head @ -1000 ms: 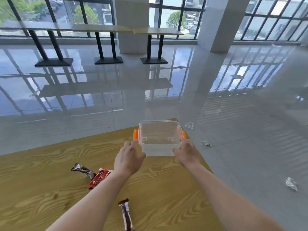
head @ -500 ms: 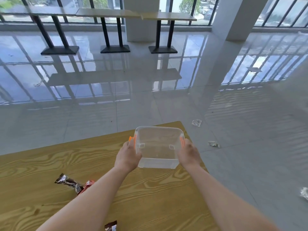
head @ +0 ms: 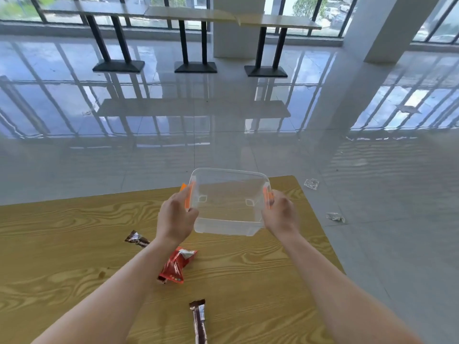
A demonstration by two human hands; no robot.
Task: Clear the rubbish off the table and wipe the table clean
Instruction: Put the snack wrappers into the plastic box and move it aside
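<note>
A clear plastic box [head: 227,203] with orange side clips is held up above the far right part of the wooden table [head: 62,234], tilted toward me. My left hand [head: 176,217] grips its left side and my right hand [head: 280,214] grips its right side. The box looks empty. On the table lie a red snack wrapper [head: 176,265], a brown wrapper [head: 137,239] partly behind my left forearm, and another brown wrapper [head: 199,321] near the front edge.
The table's right edge runs diagonally under my right arm. On the glossy tiled floor to the right lie two crumpled clear wrappers [head: 311,183] [head: 335,216]. Long tables on black legs [head: 195,40] stand far off by the windows.
Both hands have lifted the box off the table and drawn it nearer to me, tilting it. The view has tipped downward, so the wrappers sit higher in the frame.
</note>
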